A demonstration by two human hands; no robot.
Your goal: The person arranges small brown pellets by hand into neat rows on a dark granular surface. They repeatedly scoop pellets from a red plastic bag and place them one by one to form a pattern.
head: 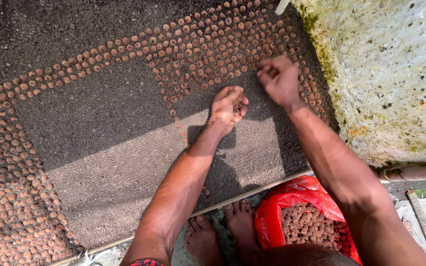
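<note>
Along the far left, brown seeds [6, 197] lie packed in tight rows on a bed of dark soil [99, 113], pressed in shoulder to shoulder so the band stays even. A thinner line of them curves up and across the top, joining a wider patch near the upper middle; between these runs a bare stretch, half in shade and half in sun, raked fine.

The left hand [228, 109] hovers low over the bare soil just below that patch. It is cupped, fingers curled in, and seems to cradle a small heap of seeds against the palm, held that way, I would judge, so they stay handy and do not spill. I cannot count them.

The right hand [278, 79] sits a little higher and further right, over the edge of the laid seeds. Its fingertips are drawn together in a pinch, pointing down at the rows; whether a seed is between them I cannot tell, as the fingers hide it.

Below, a pale strip [252, 189] borders the bed, and the person's bare feet [223, 231] stand just outside it. Beside the feet is a red bag [292, 197], mouth open and full of the same seeds, kept close within reach. On the right rises a rough, mossy wall [390, 74], with a pipe [415, 172] at its foot.
</note>
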